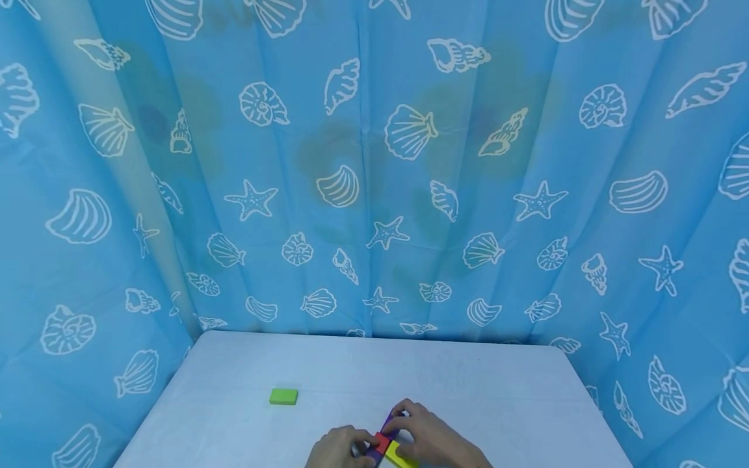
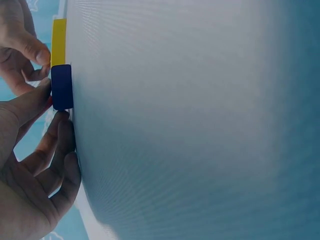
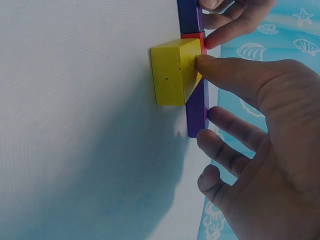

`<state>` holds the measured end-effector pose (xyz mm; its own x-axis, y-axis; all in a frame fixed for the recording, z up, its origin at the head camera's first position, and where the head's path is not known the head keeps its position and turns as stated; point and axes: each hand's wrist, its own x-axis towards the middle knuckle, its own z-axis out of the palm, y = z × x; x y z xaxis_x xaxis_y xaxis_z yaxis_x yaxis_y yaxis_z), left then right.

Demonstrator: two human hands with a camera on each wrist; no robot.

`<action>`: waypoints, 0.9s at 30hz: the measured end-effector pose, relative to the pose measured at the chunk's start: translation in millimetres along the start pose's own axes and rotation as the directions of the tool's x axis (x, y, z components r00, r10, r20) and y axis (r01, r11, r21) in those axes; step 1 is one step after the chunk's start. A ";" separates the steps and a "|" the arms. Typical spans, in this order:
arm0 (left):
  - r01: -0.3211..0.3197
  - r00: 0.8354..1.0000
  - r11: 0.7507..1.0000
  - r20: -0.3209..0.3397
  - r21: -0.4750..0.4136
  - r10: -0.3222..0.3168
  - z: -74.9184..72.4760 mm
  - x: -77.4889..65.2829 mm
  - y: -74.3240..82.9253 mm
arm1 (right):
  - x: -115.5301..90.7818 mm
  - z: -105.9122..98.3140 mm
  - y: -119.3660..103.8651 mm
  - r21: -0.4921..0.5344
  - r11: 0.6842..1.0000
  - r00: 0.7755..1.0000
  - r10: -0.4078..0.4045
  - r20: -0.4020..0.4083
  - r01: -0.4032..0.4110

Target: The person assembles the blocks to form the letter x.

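Small rectangular blocks lie joined on the white table: a red block [image 1: 381,443] between a dark blue-purple block [image 2: 62,87] on the near side and a purple block [image 3: 197,111] on the far side. A yellow block [image 3: 169,75] sits against the row's right side. My left hand [image 1: 342,448] pinches the near dark block, thumb at one side and index finger at the other. My right hand [image 1: 430,437] has its thumb on the yellow block and its curled fingers over the far purple block. Fingers partly hide the red and purple blocks.
A light green block [image 1: 283,396] lies apart on the left part of the white table [image 1: 468,370]. A blue curtain [image 1: 363,162] with white shell and starfish prints hangs behind the table and along both its sides.
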<state>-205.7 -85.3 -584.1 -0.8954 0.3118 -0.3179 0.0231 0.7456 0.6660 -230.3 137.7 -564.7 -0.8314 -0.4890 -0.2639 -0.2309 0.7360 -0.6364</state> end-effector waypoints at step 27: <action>0.004 1.000 0.998 -0.012 0.058 -0.004 -1.5 0.3 5.3 | 1.9 2.6 6.9 0.024 0.999 0.999 -0.033 -0.002 0.033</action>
<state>-206.5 -82.1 -579.6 -0.9007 0.3019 -0.3123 0.0449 0.7798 0.6244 -232.2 140.6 -571.5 -0.8246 -0.5118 -0.2412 -0.2462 0.7083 -0.6616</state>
